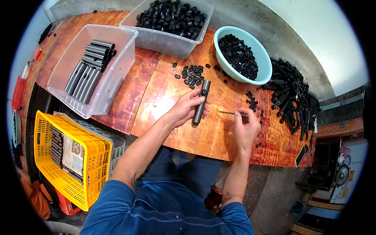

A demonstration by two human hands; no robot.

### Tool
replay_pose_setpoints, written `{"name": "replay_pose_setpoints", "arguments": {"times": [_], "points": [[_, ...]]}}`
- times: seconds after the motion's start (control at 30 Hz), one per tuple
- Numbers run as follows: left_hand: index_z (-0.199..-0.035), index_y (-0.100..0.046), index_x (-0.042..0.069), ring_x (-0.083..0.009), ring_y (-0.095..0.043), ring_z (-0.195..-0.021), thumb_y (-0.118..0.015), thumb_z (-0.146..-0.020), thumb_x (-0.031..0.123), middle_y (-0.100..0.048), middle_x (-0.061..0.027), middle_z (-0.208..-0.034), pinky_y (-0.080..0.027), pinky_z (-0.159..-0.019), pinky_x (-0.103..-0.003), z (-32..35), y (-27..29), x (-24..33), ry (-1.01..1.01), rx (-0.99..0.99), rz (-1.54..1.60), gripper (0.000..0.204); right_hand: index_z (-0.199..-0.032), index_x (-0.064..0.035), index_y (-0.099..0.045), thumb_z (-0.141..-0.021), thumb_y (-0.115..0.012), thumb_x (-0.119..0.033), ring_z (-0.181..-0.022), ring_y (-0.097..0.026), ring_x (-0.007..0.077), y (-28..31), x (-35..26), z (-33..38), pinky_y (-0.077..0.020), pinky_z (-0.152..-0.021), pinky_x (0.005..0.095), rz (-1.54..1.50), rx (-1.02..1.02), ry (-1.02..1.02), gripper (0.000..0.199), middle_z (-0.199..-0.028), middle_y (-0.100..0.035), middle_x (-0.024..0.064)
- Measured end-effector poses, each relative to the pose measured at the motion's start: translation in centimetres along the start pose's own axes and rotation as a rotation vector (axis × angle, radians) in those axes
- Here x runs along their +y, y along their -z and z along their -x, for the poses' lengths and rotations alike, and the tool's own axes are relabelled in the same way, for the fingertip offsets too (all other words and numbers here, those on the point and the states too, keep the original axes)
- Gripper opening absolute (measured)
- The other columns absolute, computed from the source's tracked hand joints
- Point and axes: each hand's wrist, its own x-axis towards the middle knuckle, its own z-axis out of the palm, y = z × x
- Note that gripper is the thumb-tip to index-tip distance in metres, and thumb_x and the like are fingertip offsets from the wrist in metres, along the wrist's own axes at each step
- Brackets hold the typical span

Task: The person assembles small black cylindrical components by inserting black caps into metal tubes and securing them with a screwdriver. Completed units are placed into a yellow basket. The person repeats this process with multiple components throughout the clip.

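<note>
A dark grey metal tube (199, 109) is gripped in my left hand (185, 109), tilted, with its far end leaning right. A small black oval piece (203, 93) sits at the tube's side near that far end. My right hand (247, 129) pinches a thin metal rod (226, 112), which points left toward the tube but stays apart from it. The rod's other end is partly hidden by my fingers. Several loose black oval pieces (191, 73) lie on the wooden table (156, 105) just beyond my left hand.
Left stands a clear bin (111, 92) with metal tubes, behind it another clear bin (172, 47) of black caps. A pale blue basin (266, 68) holds small black parts. Black assemblies (291, 98) pile up at right, near a phone (301, 155). A yellow crate (96, 156) stands lower left.
</note>
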Motion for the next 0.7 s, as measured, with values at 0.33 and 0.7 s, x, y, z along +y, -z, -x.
{"name": "replay_pose_setpoints", "arguments": {"times": [0.33, 0.7], "points": [[-0.144, -0.041, 0.001, -0.0194, -0.068, -0.089, -0.056, -0.102, 0.011, -0.063, -0.0106, -0.11, -0.061, -0.08, -0.035, 0.0, -0.3, -0.1, -0.017, 0.001, -0.061, 0.045, -0.1, 0.0047, -0.069, -0.094, -0.067, 0.002, -0.074, -0.068, 0.012, -2.8, -4.0, 0.9, -0.0579, -0.065, 0.0254, -0.494, 0.029, -0.121, 0.007, -0.085, -0.07, 0.0072], [-0.146, -0.038, 0.001, -0.0191, -0.069, -0.089, -0.057, -0.102, 0.011, -0.063, -0.0108, -0.109, -0.062, -0.079, -0.034, -0.1, -0.1, -0.2, -0.015, -0.029, -0.056, 0.049, -0.098, 0.0006, -0.069, -0.085, -0.072, 0.004, -0.079, -0.072, 0.0261, -4.1, -3.5, 1.5, -0.0566, -0.069, 0.0333, 0.0, 0.058, 0.275, 0.013, -0.089, -0.072, 0.0144]]}}
